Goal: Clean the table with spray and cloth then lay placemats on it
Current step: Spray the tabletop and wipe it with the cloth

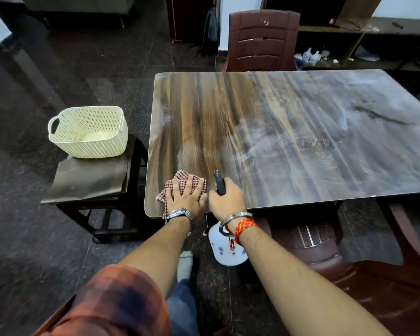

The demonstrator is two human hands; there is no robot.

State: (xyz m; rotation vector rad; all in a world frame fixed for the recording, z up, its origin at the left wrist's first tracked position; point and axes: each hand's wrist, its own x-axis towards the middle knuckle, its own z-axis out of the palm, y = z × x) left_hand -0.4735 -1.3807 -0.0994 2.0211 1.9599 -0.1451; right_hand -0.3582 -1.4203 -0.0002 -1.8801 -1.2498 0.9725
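Note:
The wooden table [289, 141] fills the right half of the view; its left part looks dark and wiped, its right part carries a whitish film. My left hand [186, 197] presses flat with spread fingers on a red checked cloth [180, 179] at the table's near left corner. Right beside it, my right hand [226, 198] grips the black head of a white spray bottle [224, 248]; the nozzle points over the table and the bottle's body hangs below the table edge. Dark placemats [90, 180] lie on a stool to the left.
A cream perforated basket [89, 132] stands on the placemats on the dark stool [121, 214]. A maroon plastic chair [262, 40] stands at the table's far side, another [325, 251] at the near right. Dark floor lies to the left.

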